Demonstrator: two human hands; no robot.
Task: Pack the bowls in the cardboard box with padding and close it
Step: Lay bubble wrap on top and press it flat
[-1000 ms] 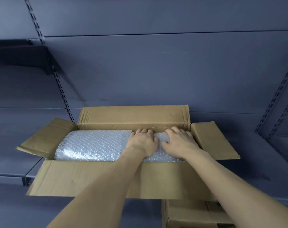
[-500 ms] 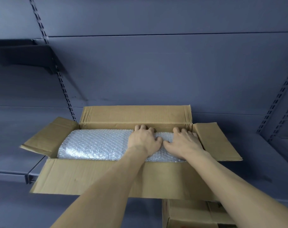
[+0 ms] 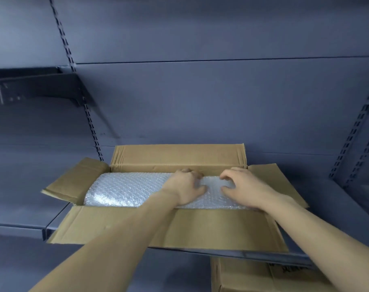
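Observation:
An open cardboard box [image 3: 179,226] sits on a grey shelf, all its flaps folded outward. Bubble wrap [image 3: 124,190] fills it from side to side and hides whatever lies underneath; no bowl shows. My left hand [image 3: 185,189] is on the middle of the wrap, its fingers curled down over the wrap's far edge against the back wall and its thumb on top. My right hand [image 3: 249,188] is over the right end of the wrap, fingers arched, with only the fingertips and thumb touching it.
The shelf [image 3: 21,207] runs on to the left of the box. A second cardboard box [image 3: 253,277] stands on the level below, at the lower right. A dark shelf bracket [image 3: 42,87] juts out at the upper left, and slotted uprights [image 3: 352,140] rise at the right.
Both hands lay flat side by side on the wrap before. Now their fingers are curled, and my right hand has moved right, away from the left.

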